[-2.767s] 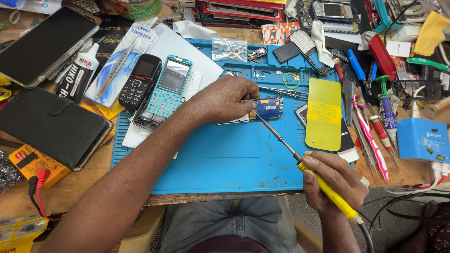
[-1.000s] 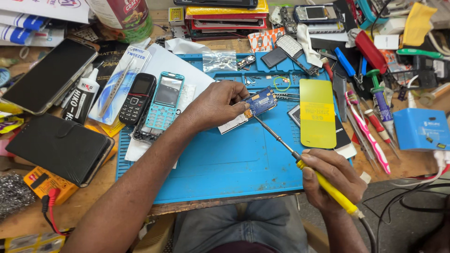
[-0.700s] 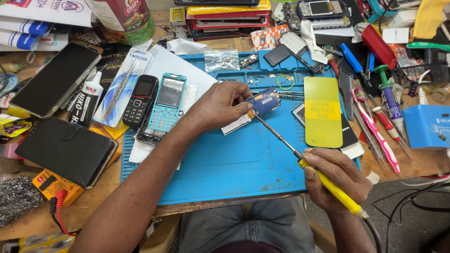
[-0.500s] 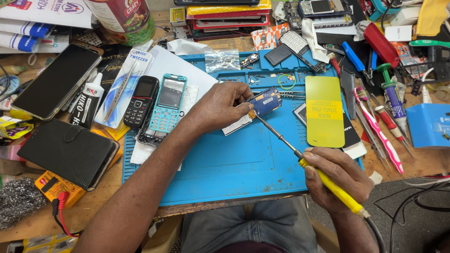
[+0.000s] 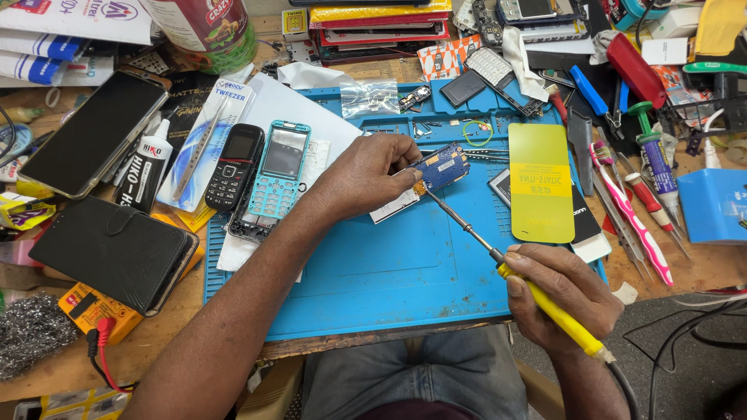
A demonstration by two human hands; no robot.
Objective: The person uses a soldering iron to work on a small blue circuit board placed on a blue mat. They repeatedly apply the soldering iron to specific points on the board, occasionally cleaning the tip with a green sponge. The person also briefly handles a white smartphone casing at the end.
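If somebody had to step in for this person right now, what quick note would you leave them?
Left hand pinches the small blue circuit board, tilted up over the blue work mat.
Right hand grips the yellow-handled soldering iron; its tip meets the board's lower left edge.
Turquoise phone shell and black phone lie left of the mat.
Done: board is out of a casing. Left: the joint under the tip; whether finished, I cannot tell.
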